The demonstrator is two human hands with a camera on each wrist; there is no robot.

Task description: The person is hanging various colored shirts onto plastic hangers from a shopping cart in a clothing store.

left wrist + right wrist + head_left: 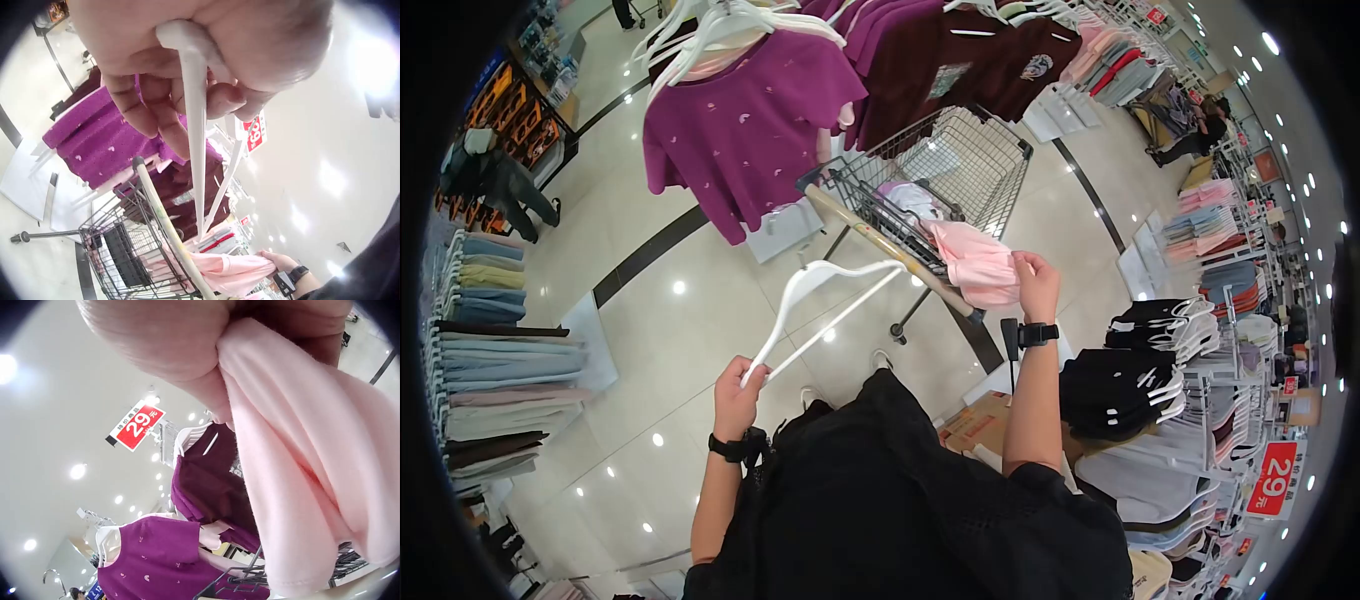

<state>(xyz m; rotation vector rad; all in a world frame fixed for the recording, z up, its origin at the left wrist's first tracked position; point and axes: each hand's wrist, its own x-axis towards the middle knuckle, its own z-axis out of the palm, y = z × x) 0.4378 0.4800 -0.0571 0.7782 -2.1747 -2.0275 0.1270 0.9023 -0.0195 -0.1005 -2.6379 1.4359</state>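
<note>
The left hand (737,398) grips one end of a white clothes hanger (803,281), and the right hand (1038,287) pinches pink clothing (970,262) by the shopping cart (990,165). A red sign (1275,478) says 29. From the left wrist, the pink clothing stretches from the cart to the right hand. From the right wrist, it hangs below the hand; the sign reads 29元.

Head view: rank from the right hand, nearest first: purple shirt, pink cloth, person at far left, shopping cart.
1. Pink cloth: pinched in the right hand.
2. Shopping cart: just ahead, slightly left; the cloth overlaps its handle end in view.
3. Purple shirt: hanging farther ahead and left.
4. Person: far left, across the floor.
</note>
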